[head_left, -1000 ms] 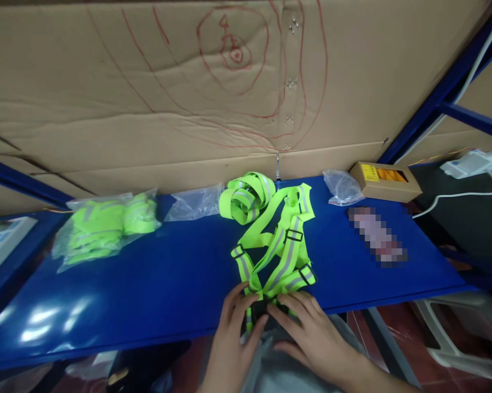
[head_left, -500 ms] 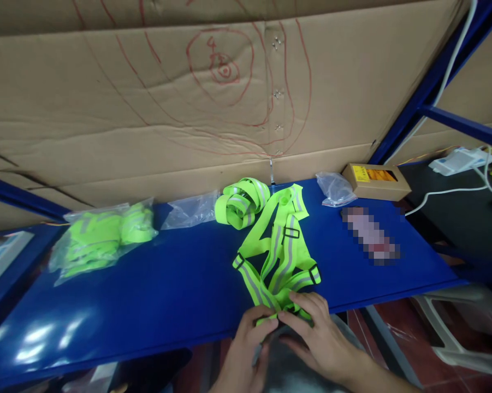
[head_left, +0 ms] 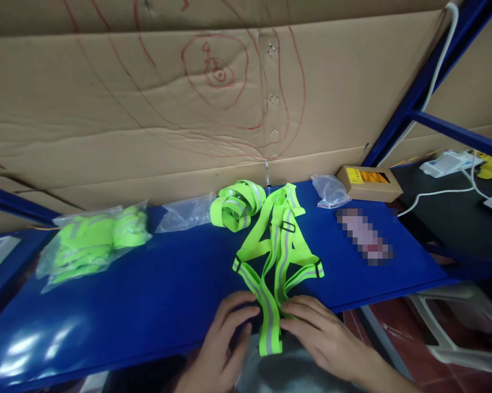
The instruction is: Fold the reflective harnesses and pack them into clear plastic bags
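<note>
A neon-yellow reflective strap vest (head_left: 276, 256) lies spread on the blue table (head_left: 147, 289), its lower straps hanging over the front edge. My left hand (head_left: 223, 341) rests at the table edge on the left of those straps, fingers curled with the tips against them. To the right of them lies my right hand (head_left: 315, 327), its fingers pressed on the same straps. A rolled neon vest (head_left: 236, 203) sits behind, near the cardboard.
A clear bag of neon vests (head_left: 92, 240) lies at the left, an empty clear bag (head_left: 184, 213) beside the roll. A small plastic bag (head_left: 330, 190) and a brown box (head_left: 368, 183) sit at the back right. Cardboard (head_left: 188, 109) walls the back. Cables lie at the right.
The straps have been pulled toward me and narrowed, and one strap now hangs over the front edge between my hands. My hands have spread slightly apart.
</note>
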`<act>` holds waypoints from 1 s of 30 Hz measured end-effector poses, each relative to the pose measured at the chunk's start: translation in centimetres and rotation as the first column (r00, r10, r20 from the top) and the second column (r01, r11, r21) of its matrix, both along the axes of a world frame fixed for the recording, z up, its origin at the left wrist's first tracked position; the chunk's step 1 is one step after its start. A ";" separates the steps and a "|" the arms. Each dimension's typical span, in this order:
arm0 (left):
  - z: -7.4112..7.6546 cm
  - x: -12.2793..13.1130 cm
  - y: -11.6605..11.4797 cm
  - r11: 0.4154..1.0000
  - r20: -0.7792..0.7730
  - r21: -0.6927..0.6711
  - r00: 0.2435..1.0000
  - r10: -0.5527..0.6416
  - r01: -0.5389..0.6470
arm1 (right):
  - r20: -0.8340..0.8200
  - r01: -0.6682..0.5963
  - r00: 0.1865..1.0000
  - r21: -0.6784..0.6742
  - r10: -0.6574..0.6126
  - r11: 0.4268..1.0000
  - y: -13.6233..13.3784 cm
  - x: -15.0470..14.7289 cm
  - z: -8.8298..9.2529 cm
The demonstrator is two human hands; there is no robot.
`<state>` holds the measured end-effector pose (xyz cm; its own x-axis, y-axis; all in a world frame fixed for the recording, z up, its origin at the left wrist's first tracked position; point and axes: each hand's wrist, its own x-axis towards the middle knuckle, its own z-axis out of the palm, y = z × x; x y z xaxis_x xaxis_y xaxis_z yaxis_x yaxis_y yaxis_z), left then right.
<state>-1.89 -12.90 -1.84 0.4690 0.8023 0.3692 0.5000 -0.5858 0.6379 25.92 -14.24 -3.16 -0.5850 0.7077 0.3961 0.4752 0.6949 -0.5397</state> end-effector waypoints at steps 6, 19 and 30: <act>3.3 2.8 6.2 0.855 -0.554 0.158 0.761 -0.338 0.495 | 0.005 0.316 0.947 -0.182 -0.320 0.931 -1.9 0.0 -2.5; 4.8 9.6 10.7 0.773 -0.562 0.067 0.664 -0.494 0.631 | -0.137 -0.021 0.989 -0.523 -0.060 0.852 2.3 5.7 1.0; 4.7 8.7 15.2 0.836 -0.658 0.196 0.701 -0.276 0.513 | -0.231 0.196 0.908 -0.505 -0.350 0.841 3.9 7.5 0.0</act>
